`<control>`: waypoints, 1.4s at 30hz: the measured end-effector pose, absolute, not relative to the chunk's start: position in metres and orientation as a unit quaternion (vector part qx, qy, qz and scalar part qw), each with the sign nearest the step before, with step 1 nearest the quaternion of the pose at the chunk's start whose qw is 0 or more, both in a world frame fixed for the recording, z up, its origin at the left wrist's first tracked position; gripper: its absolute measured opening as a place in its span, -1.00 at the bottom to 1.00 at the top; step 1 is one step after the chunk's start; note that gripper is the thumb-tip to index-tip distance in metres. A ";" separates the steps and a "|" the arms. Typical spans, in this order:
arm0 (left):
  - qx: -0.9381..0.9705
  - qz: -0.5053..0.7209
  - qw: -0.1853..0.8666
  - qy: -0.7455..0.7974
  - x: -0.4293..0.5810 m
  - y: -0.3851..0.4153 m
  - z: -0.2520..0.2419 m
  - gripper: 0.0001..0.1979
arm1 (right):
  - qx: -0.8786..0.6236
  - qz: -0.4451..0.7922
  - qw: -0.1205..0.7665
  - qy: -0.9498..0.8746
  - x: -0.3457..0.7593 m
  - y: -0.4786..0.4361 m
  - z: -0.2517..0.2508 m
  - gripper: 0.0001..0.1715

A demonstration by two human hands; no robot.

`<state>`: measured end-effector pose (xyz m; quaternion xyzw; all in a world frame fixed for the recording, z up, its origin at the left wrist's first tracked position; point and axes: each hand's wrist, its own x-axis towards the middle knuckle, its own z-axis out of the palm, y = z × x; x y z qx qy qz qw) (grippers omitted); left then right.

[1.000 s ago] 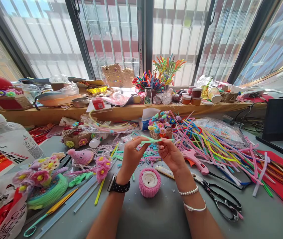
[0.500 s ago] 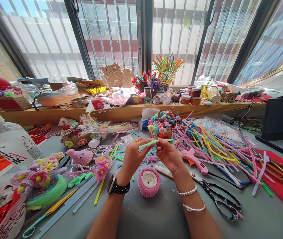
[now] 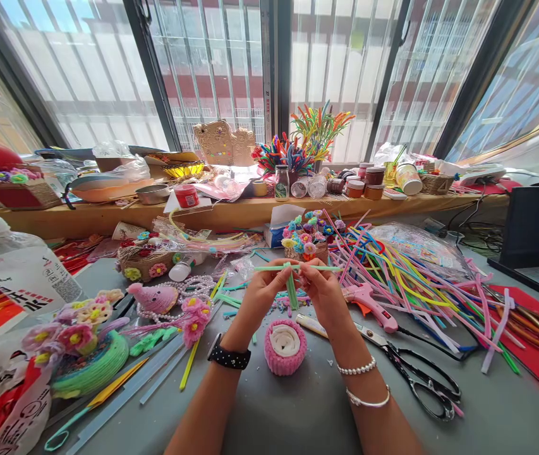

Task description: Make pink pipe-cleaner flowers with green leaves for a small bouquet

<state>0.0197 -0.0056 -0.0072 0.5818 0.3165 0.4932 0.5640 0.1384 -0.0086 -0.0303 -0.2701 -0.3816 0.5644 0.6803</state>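
Just the head cam here: both hands are up over the middle of the grey table [image 3: 297,417], left hand [image 3: 260,296] and right hand [image 3: 327,296] nearly touching, fingers of each closed in a pinch on the same mint green pipe cleaner [image 3: 316,268]. It runs flat left to right across the fingertips, with a doubled bit hanging down between the hands. A pink crochet cup [image 3: 285,363] sits just near of them, scissors [image 3: 418,378] and a pink glue gun [image 3: 368,298] lie to the right, a heap of coloured pipe cleaners [image 3: 406,272] beyond that, and a water bottle [image 3: 23,268] far left
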 end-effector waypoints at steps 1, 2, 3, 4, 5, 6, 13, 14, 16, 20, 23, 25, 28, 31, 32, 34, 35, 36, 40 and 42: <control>0.583 0.488 0.570 0.312 0.020 -0.005 -0.008 -0.66 | -0.275 0.563 0.681 -0.380 0.138 -0.008 -0.031 -0.84; 0.583 0.484 0.575 0.310 0.020 -0.005 -0.008 -0.66 | -0.281 0.561 0.682 -0.377 0.138 -0.008 -0.032 -0.83; 0.581 0.481 0.579 0.309 0.020 -0.004 -0.009 -0.67 | -0.287 0.558 0.681 -0.376 0.138 -0.007 -0.032 -0.83; 0.577 0.482 0.583 0.310 0.020 -0.004 -0.009 -0.68 | -0.292 0.555 0.681 -0.378 0.138 -0.007 -0.033 -0.82; 0.570 0.485 0.586 0.310 0.020 -0.004 -0.010 -0.69 | -0.298 0.551 0.679 -0.384 0.137 -0.006 -0.033 -0.82; 0.563 0.489 0.591 0.308 0.020 -0.003 -0.011 -0.70 | -0.302 0.545 0.677 -0.392 0.137 -0.006 -0.033 -0.82; 0.495 0.530 0.634 0.268 0.020 -0.005 -0.009 -0.78 | -0.296 0.503 0.699 -0.414 0.138 -0.008 -0.030 -0.82; 0.490 0.529 0.639 0.267 0.019 -0.005 -0.008 -0.78 | -0.294 0.495 0.704 -0.416 0.139 -0.008 -0.030 -0.85; 0.487 0.523 0.648 0.264 0.019 -0.005 -0.007 -0.79 | -0.296 0.481 0.710 -0.422 0.140 -0.007 -0.031 -0.90; 0.491 0.506 0.657 0.266 0.018 -0.006 -0.006 -0.76 | -0.305 0.461 0.724 -0.413 0.139 -0.006 -0.031 -0.90; 0.498 0.514 0.644 0.271 0.021 -0.007 -0.009 -0.73 | -0.310 0.454 0.732 -0.402 0.137 -0.006 -0.031 -0.86; 0.506 0.528 0.621 0.282 0.024 -0.007 -0.013 -0.73 | -0.317 0.453 0.735 -0.392 0.135 -0.006 -0.031 -0.85; 0.531 0.550 0.563 0.314 0.031 -0.005 -0.020 -0.73 | -0.335 0.454 0.738 -0.371 0.132 -0.006 -0.033 -0.82; 0.578 0.556 0.490 0.342 0.035 -0.004 -0.025 -0.75 | -0.347 0.466 0.734 -0.352 0.129 -0.005 -0.035 -0.79; 0.591 0.554 0.472 0.348 0.036 -0.004 -0.025 -0.75 | -0.349 0.470 0.732 -0.349 0.128 -0.005 -0.035 -0.78; 0.608 0.549 0.450 0.355 0.037 -0.004 -0.025 -0.76 | -0.352 0.474 0.729 -0.346 0.128 -0.006 -0.034 -0.77; 0.613 0.548 0.443 0.357 0.038 -0.005 -0.025 -0.76 | -0.351 0.476 0.728 -0.347 0.127 -0.006 -0.034 -0.77; 0.618 0.548 0.435 0.358 0.038 -0.005 -0.025 -0.76 | -0.350 0.478 0.726 -0.349 0.127 -0.006 -0.033 -0.77; 0.640 0.549 0.397 0.362 0.039 -0.006 -0.029 -0.74 | -0.344 0.480 0.716 -0.373 0.126 -0.007 -0.032 -0.76; 0.644 0.551 0.376 0.373 0.039 -0.006 -0.031 -0.73 | -0.343 0.479 0.711 -0.383 0.126 -0.008 -0.033 -0.76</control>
